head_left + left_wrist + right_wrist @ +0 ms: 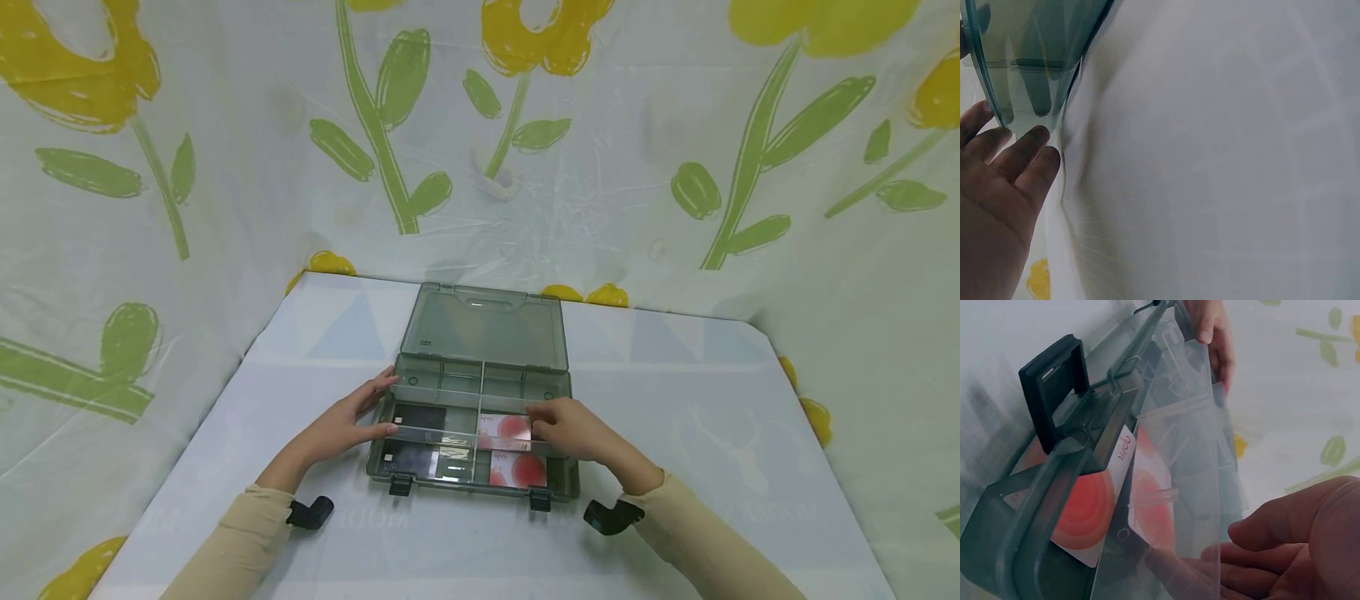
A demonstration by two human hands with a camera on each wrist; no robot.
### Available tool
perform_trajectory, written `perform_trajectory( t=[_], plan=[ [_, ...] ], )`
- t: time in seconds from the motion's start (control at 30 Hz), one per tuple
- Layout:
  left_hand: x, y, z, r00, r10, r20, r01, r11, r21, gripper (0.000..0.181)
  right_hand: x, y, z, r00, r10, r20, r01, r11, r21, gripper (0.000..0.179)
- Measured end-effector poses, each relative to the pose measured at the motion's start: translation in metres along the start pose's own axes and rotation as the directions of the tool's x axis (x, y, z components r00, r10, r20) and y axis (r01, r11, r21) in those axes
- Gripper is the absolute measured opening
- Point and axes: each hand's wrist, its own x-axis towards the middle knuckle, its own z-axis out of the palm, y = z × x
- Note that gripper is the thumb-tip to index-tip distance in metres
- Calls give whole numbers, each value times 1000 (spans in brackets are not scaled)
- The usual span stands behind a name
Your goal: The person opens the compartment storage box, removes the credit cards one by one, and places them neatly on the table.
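Observation:
A grey-green see-through plastic case (375,468) lies on the table, its lid (487,325) folded back. Clear dividers split it into compartments. A pink-and-white card (504,430) lies in the right middle compartment, a second pink-and-white card (519,471) in the right front one. Dark cards (420,419) occupy the left compartments. My left hand (352,422) rests with extended fingers against the case's left side. My right hand (573,429) reaches over the right middle compartment. In the right wrist view its fingertips (1169,565) are at the card's edge behind a divider, the thumb apart.
Two black latches (401,486) hang at the case's front edge. White table (675,517) surrounds the case. A flower-print sheet (600,183) hangs behind and at the sides. A black wrist mount (611,517) sits on my right wrist.

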Motion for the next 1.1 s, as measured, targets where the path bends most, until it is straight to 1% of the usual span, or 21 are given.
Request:
perform_trajectory(
  t=[0.3, 0.43, 0.53, 0.67, 0.77, 0.97, 1.1],
  plan=[
    [0, -2, 0, 1000, 5, -6, -5, 1000, 2, 87, 0, 0, -2, 999, 15, -35, -14, 999, 34, 34],
    [0, -1, 0, 1000, 8, -3, -8, 1000, -3, 86, -1, -2, -4, 997, 27, -67, -23, 998, 64, 31],
    [0, 0, -1, 1000, 8, -1, -8, 1000, -9, 86, -1, -4, -5, 997, 31, -76, -24, 995, 94, 30],
    [-1, 0, -1, 1000, 8, 1, -8, 1000, -11, 86, -2, -5, -7, 997, 28, -78, -19, 992, 123, 31],
    [-1, 0, -1, 1000, 8, 4, -8, 1000, -11, 86, -2, -5, -6, 995, 25, -96, -10, 988, 152, 31],
    [-1, 1, -1, 1000, -4, 8, 4, 1000, -15, 87, 0, -6, -5, 992, 24, -120, 6, 970, 243, 31],
    [-1, 1, -1, 1000, -2, 10, 2, 1000, -14, 86, 1, -5, -2, 992, 10, -130, 23, 967, 254, 32]
  ],
)
